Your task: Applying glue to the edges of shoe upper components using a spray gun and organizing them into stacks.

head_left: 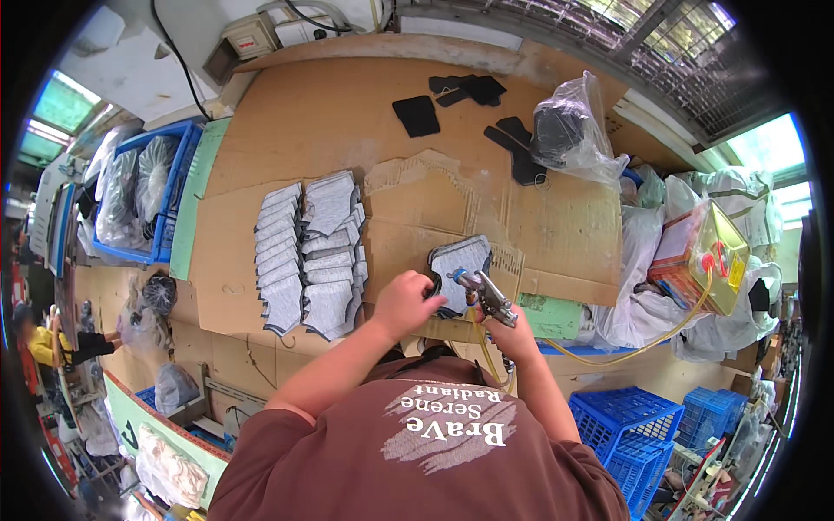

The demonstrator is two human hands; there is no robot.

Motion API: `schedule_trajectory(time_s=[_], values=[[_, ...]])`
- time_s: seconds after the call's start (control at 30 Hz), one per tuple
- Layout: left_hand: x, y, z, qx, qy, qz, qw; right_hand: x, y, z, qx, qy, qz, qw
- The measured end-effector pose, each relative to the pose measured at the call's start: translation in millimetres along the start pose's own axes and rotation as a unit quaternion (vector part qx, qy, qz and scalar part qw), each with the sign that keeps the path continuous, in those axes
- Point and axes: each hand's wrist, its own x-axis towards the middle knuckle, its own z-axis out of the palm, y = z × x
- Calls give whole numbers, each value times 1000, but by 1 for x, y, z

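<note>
My right hand (514, 335) is wrapped round the handle of a metal spray gun (493, 300), whose blue-tipped front points left over a small pile of grey fabric pieces (465, 257). A yellow hose runs from the gun. At the pile's left side, my left hand (403, 304) is closed, its thumb and fingers at the dark edge of a grey piece; the exact grip is partly hidden. Farther left on the cardboard lie two overlapping rows of dark-edged grey fabric pieces, a left row (280, 260) and a right row (330, 252).
Black flat pieces (417, 116) and a bagged black bundle (560, 130) lie at the far side of the cardboard-covered table (321, 104). On the right stands a yellow-and-red can (708, 260) with the hose attached. Blue crates stand at left (178, 187) and lower right (621, 425).
</note>
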Motion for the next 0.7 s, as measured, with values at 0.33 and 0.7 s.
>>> schedule_trajectory(time_s=[0.33,0.7], values=[[2,4,23,105,16,33,994,6,11,-3,4,13,3,1000],[0,5,24,115,44,54,991,9,24,-24,81,94,-45,991]])
